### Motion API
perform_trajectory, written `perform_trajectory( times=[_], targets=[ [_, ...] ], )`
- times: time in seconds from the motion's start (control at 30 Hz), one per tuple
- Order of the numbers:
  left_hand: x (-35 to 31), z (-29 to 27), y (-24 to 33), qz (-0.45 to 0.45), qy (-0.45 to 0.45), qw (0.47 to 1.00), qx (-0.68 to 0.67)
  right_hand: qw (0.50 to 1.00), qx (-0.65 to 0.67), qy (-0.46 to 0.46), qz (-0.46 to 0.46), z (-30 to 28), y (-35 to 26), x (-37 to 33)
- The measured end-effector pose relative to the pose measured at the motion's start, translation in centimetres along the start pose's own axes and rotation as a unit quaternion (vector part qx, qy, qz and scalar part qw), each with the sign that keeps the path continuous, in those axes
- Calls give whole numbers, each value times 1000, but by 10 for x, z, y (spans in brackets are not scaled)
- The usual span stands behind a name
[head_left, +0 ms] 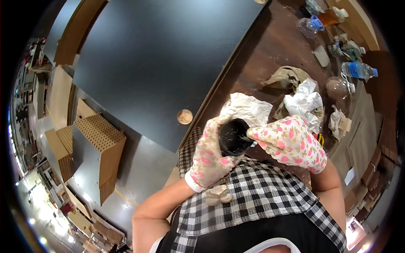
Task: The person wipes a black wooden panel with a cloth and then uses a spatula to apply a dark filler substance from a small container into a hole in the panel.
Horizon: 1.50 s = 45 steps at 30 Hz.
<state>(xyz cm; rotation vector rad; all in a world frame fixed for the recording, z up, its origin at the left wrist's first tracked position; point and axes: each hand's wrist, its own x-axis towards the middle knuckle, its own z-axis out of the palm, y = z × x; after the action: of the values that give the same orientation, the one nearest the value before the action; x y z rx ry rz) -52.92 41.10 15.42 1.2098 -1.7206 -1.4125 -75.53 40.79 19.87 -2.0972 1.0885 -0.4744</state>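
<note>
My left hand [206,157], in a white glove with pink flowers, is wrapped round a small black cup [234,146] in front of my chest. Its mouth is turned up toward me, with dark, shiny smears inside. The matching glove on my right hand [292,144] has its fingertips pinched together at the cup's right rim. Whatever they grip there is mostly hidden. Just beyond the cup lies a crumpled white cloth [247,106]. Left of it is a large dark grey panel [160,67] with a round tan spot [184,117] near its near corner.
The panel lies on a brown worktable [249,63]. White crumpled paper [304,101] and a dirty beige rag [287,76] sit beyond my right hand. A blue-labelled bottle [357,70] and several other bottles line the right side. Perforated boards [99,130] stand at the left.
</note>
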Motion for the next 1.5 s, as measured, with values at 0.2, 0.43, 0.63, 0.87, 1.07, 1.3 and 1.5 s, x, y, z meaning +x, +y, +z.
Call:
perform_trajectory(
  times=[0.2,0.43,0.63,0.87,1.07,1.3,1.5],
  targets=[
    [-16,1,-6,18,11,1000,3,995,-15,-64,77,4,-20,2],
    [-22,-9,-7,26,-19,999,-9,992,69,62,81,22,-25,-4],
    [-38,-32,-17,37,-34,998,-27,927,265,85,254,36,-52,9],
    [-67,-73,-38,53,-95,994,-2,877,326,133,326,79,-74,20],
    [-94,-105,-57,41,-140,989,25,878,348,138,299,135,-79,20],
    [-115,-125,-71,-4,-148,989,23,971,103,204,69,175,-75,29],
    [-112,-134,-72,16,-120,993,12,936,142,257,195,180,-85,32]
  ],
)
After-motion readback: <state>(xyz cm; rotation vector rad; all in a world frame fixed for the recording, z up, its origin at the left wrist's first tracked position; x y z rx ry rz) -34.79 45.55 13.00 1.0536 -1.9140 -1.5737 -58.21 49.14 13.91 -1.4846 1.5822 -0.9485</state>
